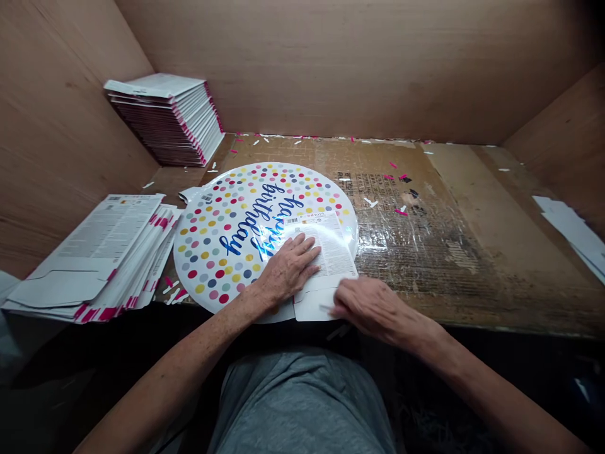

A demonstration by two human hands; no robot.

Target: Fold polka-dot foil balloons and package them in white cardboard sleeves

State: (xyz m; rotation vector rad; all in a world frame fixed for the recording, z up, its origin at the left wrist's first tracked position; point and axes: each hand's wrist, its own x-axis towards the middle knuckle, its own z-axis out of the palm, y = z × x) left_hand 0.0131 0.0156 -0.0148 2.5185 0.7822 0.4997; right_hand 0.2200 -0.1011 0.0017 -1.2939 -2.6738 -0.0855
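Observation:
A flat white foil balloon [208,239] with coloured dots and blue "happy birthday" lettering lies on the cardboard-covered worktop. On its near right part rests a white printed cardboard sleeve [326,252], its blank flap pointing towards me. My left hand [290,268] presses on the sleeve with fingers stretched out flat. At the sleeve's lower right edge, my right hand [363,306] is closed, fingers curled in and slightly blurred. A thin greyish streak shows by its fingertips, too smeared to name.
A tall stack of folded white and pink sleeves [165,120] stands at the back left. More sleeves [94,252] are piled at the front left. Pink and white paper scraps [399,211] litter the cardboard [425,271]. White sheets [571,230] lie far right; wooden panels [354,63] enclose the worktop.

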